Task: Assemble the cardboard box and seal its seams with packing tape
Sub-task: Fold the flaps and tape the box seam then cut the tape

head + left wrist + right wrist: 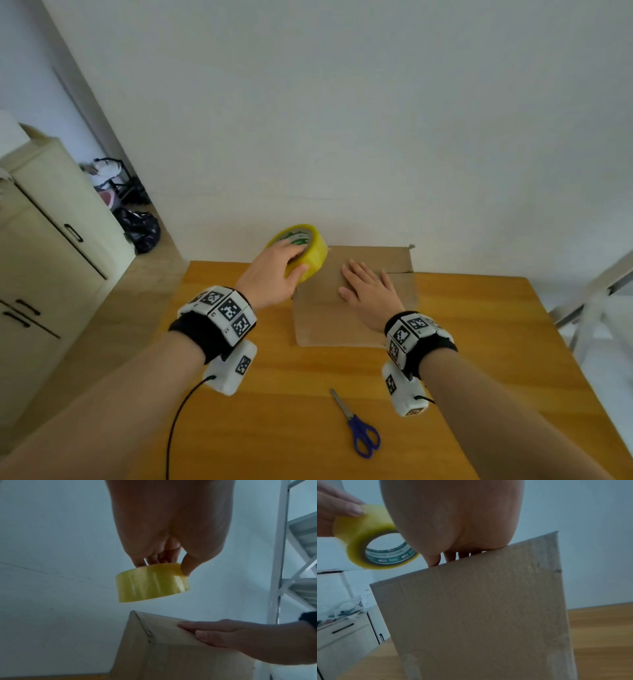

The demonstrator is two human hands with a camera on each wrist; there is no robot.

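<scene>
A brown cardboard box (322, 301) stands on the wooden table (274, 394) against the wall, its top flaps folded down. My right hand (368, 291) lies flat on the top with straight fingers, pressing the flaps. My left hand (274, 270) grips a yellow roll of packing tape (310, 250), fingers through its core and thumb on the outer face, holding it just above the box's far left corner. In the left wrist view the tape roll (151, 582) hangs clear above the box (171, 649). In the right wrist view the tape roll (368, 538) is left of the box (479, 608).
Blue-handled scissors (358, 425) lie on the table in front of the box. A cream cabinet (51, 240) stands to the left, a white metal rack (589, 294) to the right. The white wall is directly behind the box.
</scene>
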